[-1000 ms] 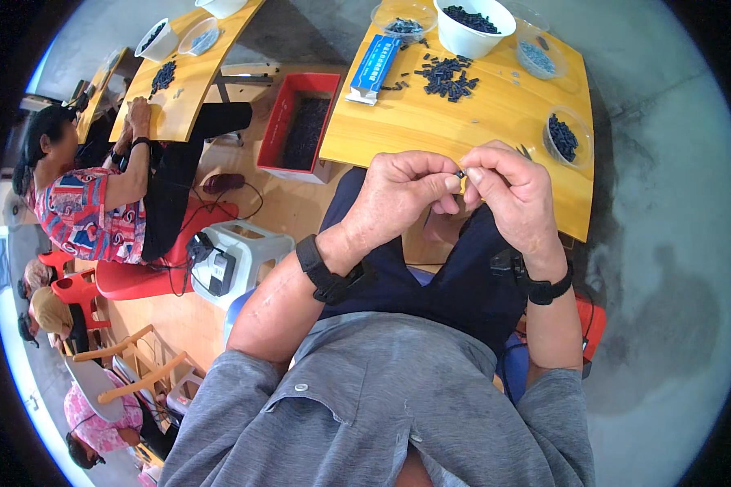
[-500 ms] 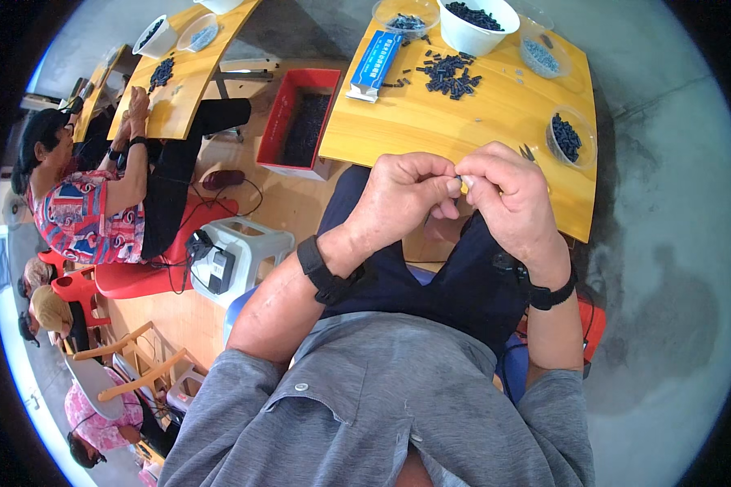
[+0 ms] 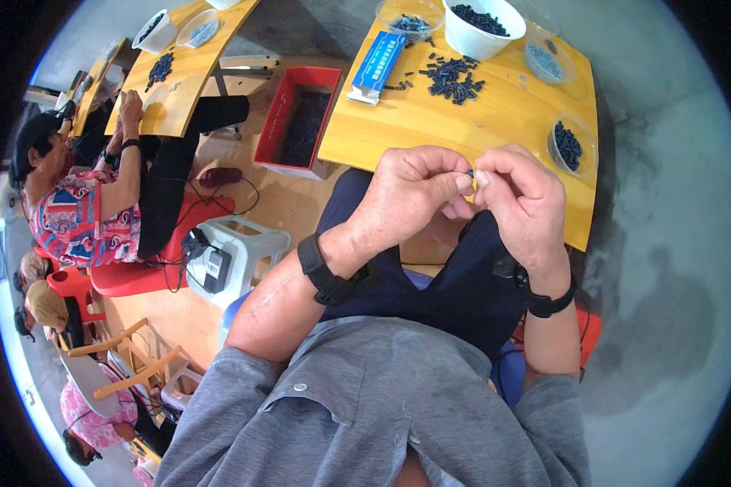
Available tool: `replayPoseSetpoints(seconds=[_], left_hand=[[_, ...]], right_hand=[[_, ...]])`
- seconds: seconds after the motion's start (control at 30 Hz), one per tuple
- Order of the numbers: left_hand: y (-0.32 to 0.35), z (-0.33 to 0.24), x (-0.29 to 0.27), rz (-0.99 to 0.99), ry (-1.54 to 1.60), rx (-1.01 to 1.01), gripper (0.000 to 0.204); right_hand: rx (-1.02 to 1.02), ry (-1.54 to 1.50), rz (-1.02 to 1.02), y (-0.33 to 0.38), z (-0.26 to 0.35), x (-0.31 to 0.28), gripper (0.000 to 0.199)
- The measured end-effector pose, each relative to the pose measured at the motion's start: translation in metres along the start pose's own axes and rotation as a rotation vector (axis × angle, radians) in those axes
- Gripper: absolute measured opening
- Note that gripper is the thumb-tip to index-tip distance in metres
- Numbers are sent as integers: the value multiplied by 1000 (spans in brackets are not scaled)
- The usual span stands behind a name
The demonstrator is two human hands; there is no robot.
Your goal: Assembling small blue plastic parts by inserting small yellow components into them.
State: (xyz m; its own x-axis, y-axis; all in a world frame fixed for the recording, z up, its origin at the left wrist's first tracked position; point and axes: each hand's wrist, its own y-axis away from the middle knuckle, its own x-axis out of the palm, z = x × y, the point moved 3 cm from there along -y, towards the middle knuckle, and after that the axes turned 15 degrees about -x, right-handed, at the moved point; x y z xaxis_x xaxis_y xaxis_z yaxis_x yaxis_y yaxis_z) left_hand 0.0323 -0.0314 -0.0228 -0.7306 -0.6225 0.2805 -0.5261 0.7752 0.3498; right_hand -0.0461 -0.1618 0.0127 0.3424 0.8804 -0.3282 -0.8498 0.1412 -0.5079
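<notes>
My left hand [image 3: 410, 195] and my right hand [image 3: 524, 203] meet fingertip to fingertip over my lap, just short of the table's near edge. Between the pinched thumbs and forefingers sits a tiny dark piece [image 3: 472, 173], mostly covered by the fingers. Which hand grips it more firmly is hard to see. Beyond my hands, a pile of short black tube-like pieces [image 3: 453, 79] lies loose on the yellow table [image 3: 512, 114]. A clear bowl [image 3: 590, 154] of similar black pieces stands near my right hand.
A blue and white box [image 3: 379, 63], a white bowl [image 3: 473, 42] of black pieces and a clear bowl [image 3: 571, 71] of pale blue pieces stand farther back. Left of the table are a red bin [image 3: 278, 114], a pale stool [image 3: 260, 231] with a black device, and a seated co-worker [image 3: 85, 215].
Both hands have shifted slightly right, still pinched together around the tiny piece. The pointed metal tips seen earlier beside my right hand no longer show.
</notes>
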Motion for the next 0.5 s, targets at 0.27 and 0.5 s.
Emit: replayPoseSetpoints(seconds=[0.27, 0.5], left_hand=[[0, -2, -1, -11, -73, 10, 11], [1, -7, 4, 9, -16, 51, 10]], right_hand=[[-90, 10, -19, -2, 2, 3, 8], [-205, 96, -58, 0, 4, 3, 8]])
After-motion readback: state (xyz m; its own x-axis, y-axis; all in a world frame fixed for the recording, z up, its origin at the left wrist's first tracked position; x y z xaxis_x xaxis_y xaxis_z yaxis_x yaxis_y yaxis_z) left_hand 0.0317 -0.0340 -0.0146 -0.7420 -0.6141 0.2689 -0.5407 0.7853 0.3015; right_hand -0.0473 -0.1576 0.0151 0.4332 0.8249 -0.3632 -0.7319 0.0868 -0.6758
